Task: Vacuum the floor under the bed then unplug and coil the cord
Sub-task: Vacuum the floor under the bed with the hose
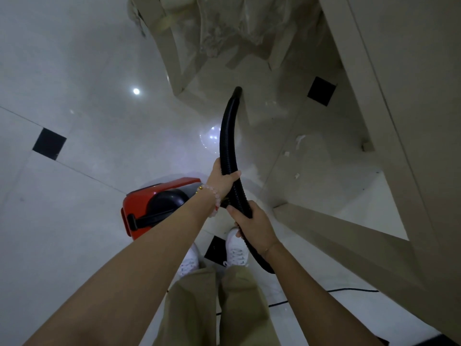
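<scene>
A black ribbed vacuum hose (pixel 228 136) curves forward from my hands, its open end near the floor beside a beige furniture leg. My left hand (pixel 223 179) grips the hose further up, and my right hand (pixel 252 224) grips it closer to my body. The red and black vacuum body (pixel 149 208) sits on the white tile floor just left of my feet. A thin black cord (pixel 349 292) lies on the floor at the lower right. The beige bed frame (pixel 389 121) runs along the right side, with small white scraps (pixel 299 141) on the floor beside it.
A beige chair (pixel 174 46) draped in clear plastic stands ahead at the top centre. The glossy white tiles (pixel 87 121) have small black square insets. My white shoes and khaki trousers show at the bottom centre.
</scene>
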The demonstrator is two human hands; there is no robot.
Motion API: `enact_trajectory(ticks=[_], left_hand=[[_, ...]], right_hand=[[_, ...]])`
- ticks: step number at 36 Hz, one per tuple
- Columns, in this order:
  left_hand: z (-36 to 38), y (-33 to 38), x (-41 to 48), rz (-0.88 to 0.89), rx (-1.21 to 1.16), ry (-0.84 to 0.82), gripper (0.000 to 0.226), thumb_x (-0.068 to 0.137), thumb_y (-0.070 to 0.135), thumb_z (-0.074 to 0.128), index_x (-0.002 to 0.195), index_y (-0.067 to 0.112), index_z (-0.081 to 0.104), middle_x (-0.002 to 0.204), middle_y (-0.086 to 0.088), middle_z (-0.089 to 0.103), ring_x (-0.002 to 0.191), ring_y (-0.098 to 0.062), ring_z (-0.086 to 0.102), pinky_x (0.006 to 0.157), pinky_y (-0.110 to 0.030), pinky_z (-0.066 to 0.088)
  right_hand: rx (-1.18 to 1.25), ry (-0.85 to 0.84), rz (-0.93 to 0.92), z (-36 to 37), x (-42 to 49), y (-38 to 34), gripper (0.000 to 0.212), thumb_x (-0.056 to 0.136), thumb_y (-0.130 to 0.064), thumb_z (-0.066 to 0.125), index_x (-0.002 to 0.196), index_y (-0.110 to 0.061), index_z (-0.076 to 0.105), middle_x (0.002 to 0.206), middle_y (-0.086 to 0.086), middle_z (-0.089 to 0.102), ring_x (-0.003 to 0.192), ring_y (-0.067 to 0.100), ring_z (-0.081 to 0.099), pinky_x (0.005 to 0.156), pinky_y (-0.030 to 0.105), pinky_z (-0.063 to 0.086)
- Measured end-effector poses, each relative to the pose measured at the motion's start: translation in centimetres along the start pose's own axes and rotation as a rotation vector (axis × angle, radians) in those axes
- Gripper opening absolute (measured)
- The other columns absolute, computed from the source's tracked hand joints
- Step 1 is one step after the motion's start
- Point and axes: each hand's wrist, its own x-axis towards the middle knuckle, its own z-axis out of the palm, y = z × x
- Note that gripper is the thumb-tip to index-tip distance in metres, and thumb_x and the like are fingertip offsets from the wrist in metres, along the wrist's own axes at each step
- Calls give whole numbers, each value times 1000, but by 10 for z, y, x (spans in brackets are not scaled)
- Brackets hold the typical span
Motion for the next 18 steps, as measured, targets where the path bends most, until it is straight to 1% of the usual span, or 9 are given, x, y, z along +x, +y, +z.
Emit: enact_trajectory(ticks=[3,6,8,10,12,13,15,18], left_hand=[[2,0,1,-14,36,-47,50,94,11,53,139,17,32,115,-10,50,110,-31,53,100,-48,46],[3,-2,1,-2,65,-97,44,94,9,52,135,15,37,111,-10,52,100,-27,53,98,-45,48],[3,-6,2,-3,78,-113,42,94,9,52,133,14,39,105,-10,53,95,-26,53,96,-45,49],[5,-11,1,-1,90,-124,40,93,10,53,131,14,40,97,-8,53,89,-23,53,86,-40,52],[6,-16,0,-2,100,-136,38,93,11,54,129,15,41,92,-6,53,81,-19,53,77,-33,51],[7,-18,-1,-6,101,-142,38,93,11,54,129,15,42,90,-6,52,80,-19,53,75,-32,51],[9,-21,-2,-12,107,-160,38,93,12,54,129,16,41,88,-5,52,79,-18,52,76,-33,50],[14,-25,-2,-10,130,-178,40,93,12,54,130,16,41,88,-4,52,79,-18,53,82,-38,50]], right_hand=[[14,18,-1,1,-4,3,22,87,-43,63,87,-22,56,75,0,59,62,12,55,59,25,48],[68,23,10,3,-9,7,23,86,-44,63,90,-22,57,73,1,61,59,13,55,63,29,50],[91,26,16,4,-13,9,21,87,-43,63,91,-23,57,74,2,61,57,12,56,61,27,50],[106,37,11,4,-17,12,15,89,-39,62,90,-25,57,73,1,60,55,10,54,56,21,48],[117,52,0,5,-22,15,11,89,-36,62,87,-27,56,71,0,59,53,9,53,56,22,49],[123,59,-3,6,-24,17,10,90,-36,62,87,-28,56,71,0,59,54,10,53,57,23,50],[134,71,0,6,-28,21,10,90,-35,61,87,-28,57,71,-1,59,55,10,53,57,20,49],[138,96,2,5,-31,25,11,91,-34,60,85,-26,56,71,-1,59,52,5,53,53,14,46]])
